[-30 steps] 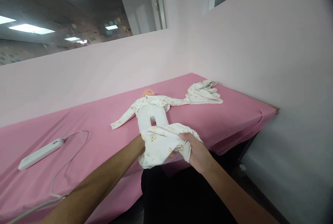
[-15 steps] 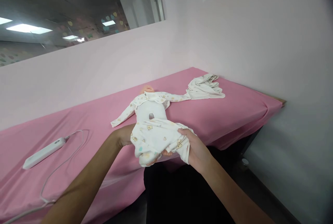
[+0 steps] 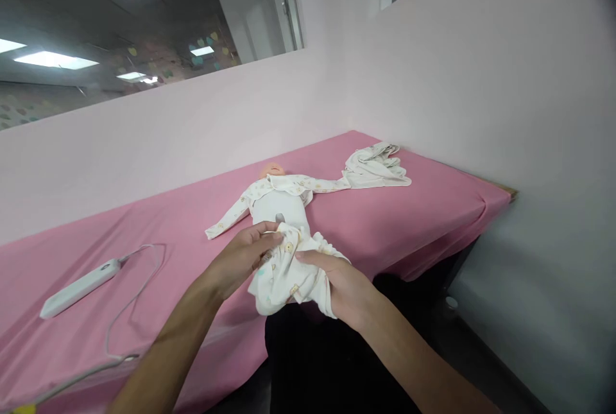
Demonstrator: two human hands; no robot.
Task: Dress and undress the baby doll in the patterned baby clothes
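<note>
1. The left hand [image 3: 243,257] comes in from the lower left. Its fingers are curled over the top of a white baby garment [image 3: 283,276], a soft bunched cloth printed with small bears, and thumb and fingertips pinch a fold of it.
2. The right hand [image 3: 337,282] grips the same garment from the right side, its fingers pressed together around the cloth and its thumb on top.
3. The garment hangs between the two hands at the front edge of the pink-covered counter [image 3: 423,208], about midway along that edge, and its lower part droops past the edge.
4. Just behind the garment lies a baby doll in a white long-sleeved printed suit [image 3: 282,202]. It is on its back with its head toward the back edge, and the garment's upper fold touches its lower body.
5. One sleeve of the doll's suit stretches toward the left edge and the other toward the right.
6. A crumpled white cloth [image 3: 375,167] lies near the back right corner, touching the end of the right sleeve.
7. A long white power strip [image 3: 79,287] lies toward the left edge, well apart from the hands. Its thin white cable [image 3: 122,311] loops toward the front edge.
</note>
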